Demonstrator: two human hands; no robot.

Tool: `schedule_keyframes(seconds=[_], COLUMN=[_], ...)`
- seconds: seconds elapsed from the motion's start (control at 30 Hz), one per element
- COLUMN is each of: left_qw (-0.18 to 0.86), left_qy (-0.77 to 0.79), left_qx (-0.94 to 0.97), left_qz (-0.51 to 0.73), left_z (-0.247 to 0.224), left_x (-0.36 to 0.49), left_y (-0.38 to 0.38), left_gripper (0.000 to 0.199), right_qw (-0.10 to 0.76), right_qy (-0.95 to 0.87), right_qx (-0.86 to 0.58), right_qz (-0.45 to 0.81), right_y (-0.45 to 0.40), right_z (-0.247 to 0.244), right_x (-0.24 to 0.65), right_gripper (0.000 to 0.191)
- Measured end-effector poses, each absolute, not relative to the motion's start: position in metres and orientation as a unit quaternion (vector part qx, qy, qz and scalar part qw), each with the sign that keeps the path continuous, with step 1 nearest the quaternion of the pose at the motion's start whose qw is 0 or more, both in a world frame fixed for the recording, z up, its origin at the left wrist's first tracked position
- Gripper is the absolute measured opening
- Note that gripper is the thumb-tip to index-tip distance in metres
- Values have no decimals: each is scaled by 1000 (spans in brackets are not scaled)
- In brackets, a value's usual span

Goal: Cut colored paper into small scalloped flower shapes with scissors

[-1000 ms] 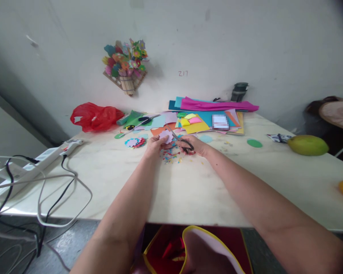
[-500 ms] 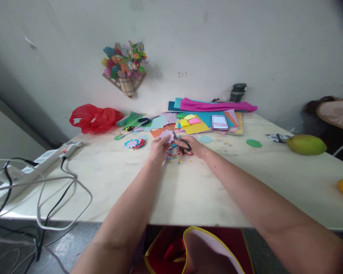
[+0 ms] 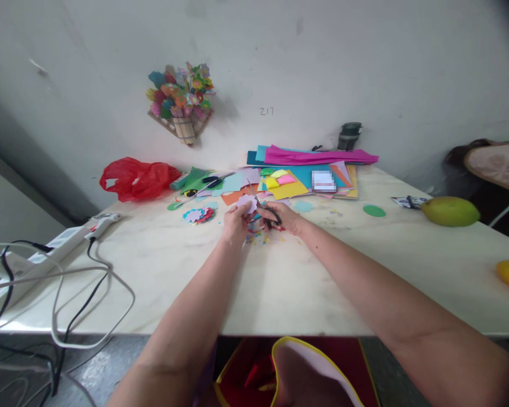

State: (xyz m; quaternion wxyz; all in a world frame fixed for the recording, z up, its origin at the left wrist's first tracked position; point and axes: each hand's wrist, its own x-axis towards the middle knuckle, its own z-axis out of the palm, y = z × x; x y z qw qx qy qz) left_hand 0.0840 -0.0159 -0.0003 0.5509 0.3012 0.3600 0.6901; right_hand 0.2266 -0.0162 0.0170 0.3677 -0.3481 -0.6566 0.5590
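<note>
My left hand (image 3: 236, 219) pinches a lilac paper flower (image 3: 247, 203) with a scalloped edge, held just above the table. Black-handled scissors (image 3: 273, 215) are gripped in my right hand (image 3: 285, 217), their blades pointing up and away beside the flower's right edge. Whether the blades touch the paper I cannot tell. Under both hands lie small coloured paper scraps (image 3: 261, 238). A pile of cut paper flowers (image 3: 199, 215) in blue, lilac and red rests to the left of my left hand. Past the hands is an orange paper sheet (image 3: 236, 196).
Stacked coloured sheets (image 3: 301, 189) and a magenta roll (image 3: 322, 155) lie at the back. A red plastic bag (image 3: 139, 178), a second pair of scissors (image 3: 214, 181) and a power strip (image 3: 63, 240) are on the left. A green mango (image 3: 449, 211) lies right.
The camera view has shifted slightly. Both hands keep nearly the same pose, with the flower and scissors still held together.
</note>
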Motion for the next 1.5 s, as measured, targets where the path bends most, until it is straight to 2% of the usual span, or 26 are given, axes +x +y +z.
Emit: schedule_keyframes(seconds=[0.57,0.8,1.5], left_qw=[530,551,567], left_qy=[367,366,325], left_qx=[321,253,184], left_qz=[694,706,734], left_z=[-16,-12,-3], left_x=[84,90,98], left_y=[-4,-8,-16], left_gripper=[19,13,13], right_qw=[375,367,396], right_qy=[-667,-667,-639], right_qx=[-361,-370,-372], right_qz=[533,533,545], right_y=[-14,-14,-12], right_z=[12,13,7], right_x=[223,223,217], right_gripper=[25,24,23])
